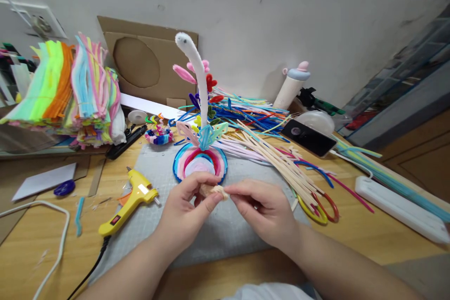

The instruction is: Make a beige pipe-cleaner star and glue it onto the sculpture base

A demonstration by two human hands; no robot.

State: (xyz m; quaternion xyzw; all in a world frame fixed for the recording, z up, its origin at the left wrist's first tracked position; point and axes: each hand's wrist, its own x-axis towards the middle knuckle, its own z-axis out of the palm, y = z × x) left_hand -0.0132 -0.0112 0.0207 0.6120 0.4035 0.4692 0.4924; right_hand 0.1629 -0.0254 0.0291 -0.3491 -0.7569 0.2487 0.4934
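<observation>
My left hand (191, 208) pinches a small cream piece (221, 191) between thumb and forefinger; it looks like a bent or coiled pipe cleaner, mostly covered by fingers. From the other side, the fingertips of my right hand (265, 211) close on its right end. Just beyond both hands stands a pipe cleaner craft: a round striped base (179, 161) in blue, pink and white, a tall white stem (201, 79) with a bent tip, pastel butterfly-like shapes (207, 137) and small coloured flowers (211, 83). Both hands are above a grey cutting mat (190, 248).
A yellow glue gun (131, 201) lies left, its black cord trailing forward. Bundled pipe cleaners (52, 84) stand at the back left. Loose cream pipe cleaners (281, 154) spread to the right, near a phone (309, 137), a white bottle (291, 85) and a power strip (401, 208).
</observation>
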